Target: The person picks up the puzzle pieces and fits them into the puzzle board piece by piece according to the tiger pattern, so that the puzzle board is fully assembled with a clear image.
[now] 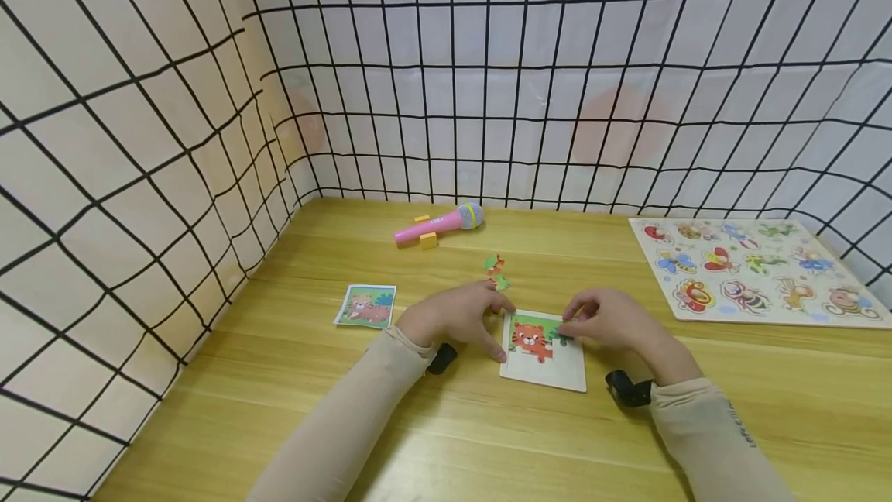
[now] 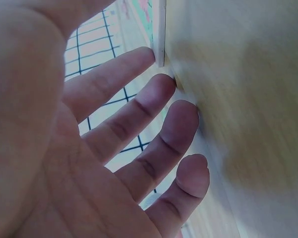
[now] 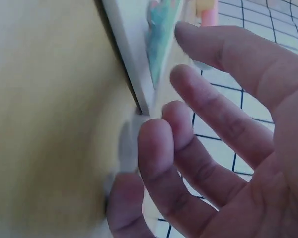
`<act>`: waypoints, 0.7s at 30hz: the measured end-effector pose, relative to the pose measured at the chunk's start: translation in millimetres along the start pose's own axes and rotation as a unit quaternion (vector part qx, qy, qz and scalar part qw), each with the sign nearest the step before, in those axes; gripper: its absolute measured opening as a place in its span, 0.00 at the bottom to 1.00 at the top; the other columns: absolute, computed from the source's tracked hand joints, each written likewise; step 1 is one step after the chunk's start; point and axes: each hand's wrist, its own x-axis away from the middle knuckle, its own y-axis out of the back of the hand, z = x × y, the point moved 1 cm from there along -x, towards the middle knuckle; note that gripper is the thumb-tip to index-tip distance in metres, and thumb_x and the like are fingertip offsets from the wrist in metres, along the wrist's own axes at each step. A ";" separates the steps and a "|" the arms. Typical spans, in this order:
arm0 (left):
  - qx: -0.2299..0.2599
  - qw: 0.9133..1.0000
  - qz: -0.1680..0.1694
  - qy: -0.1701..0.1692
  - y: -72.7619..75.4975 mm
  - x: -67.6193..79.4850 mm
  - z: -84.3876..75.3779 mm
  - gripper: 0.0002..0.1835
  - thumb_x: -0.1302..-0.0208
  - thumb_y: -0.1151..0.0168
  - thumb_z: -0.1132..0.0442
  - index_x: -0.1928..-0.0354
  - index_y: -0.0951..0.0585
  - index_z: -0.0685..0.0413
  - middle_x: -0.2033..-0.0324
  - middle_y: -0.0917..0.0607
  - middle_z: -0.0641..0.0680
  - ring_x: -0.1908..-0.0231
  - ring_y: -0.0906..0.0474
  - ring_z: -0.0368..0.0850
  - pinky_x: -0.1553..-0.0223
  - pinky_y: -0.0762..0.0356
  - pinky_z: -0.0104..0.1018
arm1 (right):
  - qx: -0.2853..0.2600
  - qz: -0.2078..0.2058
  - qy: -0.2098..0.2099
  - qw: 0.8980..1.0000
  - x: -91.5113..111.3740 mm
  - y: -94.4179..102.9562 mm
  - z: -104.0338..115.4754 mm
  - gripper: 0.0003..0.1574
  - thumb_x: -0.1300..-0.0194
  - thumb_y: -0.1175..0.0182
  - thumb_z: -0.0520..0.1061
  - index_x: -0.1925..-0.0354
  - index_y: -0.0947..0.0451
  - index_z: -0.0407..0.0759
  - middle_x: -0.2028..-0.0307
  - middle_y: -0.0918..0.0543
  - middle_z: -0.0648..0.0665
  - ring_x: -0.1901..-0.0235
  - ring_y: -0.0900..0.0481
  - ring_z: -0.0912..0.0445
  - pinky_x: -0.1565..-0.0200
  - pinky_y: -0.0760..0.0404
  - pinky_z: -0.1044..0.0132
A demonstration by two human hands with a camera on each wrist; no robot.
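Observation:
A square puzzle board [image 1: 543,379] lies on the table with an orange tiger picture [image 1: 533,340] partly filled in; its lower part is bare. My left hand [image 1: 456,318] is at the board's left side, thumb near the lower edge and index fingertip at the upper corner. In the left wrist view its fingers [image 2: 181,121] are spread and loosely bent, the index touching the board's edge [image 2: 159,32]. My right hand [image 1: 613,321] rests thumb and fingertips on a green puzzle piece [image 1: 560,338] at the upper right. The right wrist view shows its fingers [image 3: 156,144] relaxed beside the board.
Loose puzzle pieces [image 1: 495,269] lie beyond the left hand. A tiger picture card [image 1: 366,307] is on the left. A pink toy microphone [image 1: 439,225] sits at the back. At right lies a large insect puzzle board [image 1: 756,273]. Black-gridded white walls [image 1: 488,99] enclose the table.

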 end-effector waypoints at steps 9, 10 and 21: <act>-0.002 1.000 -0.003 0.001 0.0 1.4 -1.2 0.39 0.52 0.18 0.49 0.36 0.21 0.47 0.39 0.21 0.48 0.24 0.50 0.47 0.29 0.45 0.40 | -0.030 -0.045 -0.024 0.998 9.1 27.7 -19.4 0.15 0.35 0.32 0.48 0.53 0.16 0.41 0.62 0.22 0.43 0.69 0.26 0.51 0.71 0.26 0.59; -0.003 1.000 -0.003 0.001 -0.1 1.3 -1.2 0.39 0.52 0.18 0.49 0.36 0.21 0.47 0.39 0.21 0.47 0.24 0.50 0.47 0.29 0.46 0.40 | -0.026 -0.048 -0.026 0.998 10.3 30.6 -21.8 0.16 0.36 0.31 0.47 0.52 0.16 0.40 0.62 0.22 0.43 0.68 0.26 0.50 0.70 0.27 0.59; -0.012 1.000 -0.010 0.004 -0.8 -0.7 -0.1 0.39 0.49 0.19 0.48 0.35 0.22 0.47 0.39 0.21 0.48 0.25 0.50 0.47 0.29 0.46 0.41 | -0.025 -0.044 -0.033 0.998 12.5 41.8 -42.9 0.30 0.41 0.29 0.42 0.42 0.22 0.35 0.51 0.22 0.30 0.59 0.24 0.42 0.64 0.24 0.54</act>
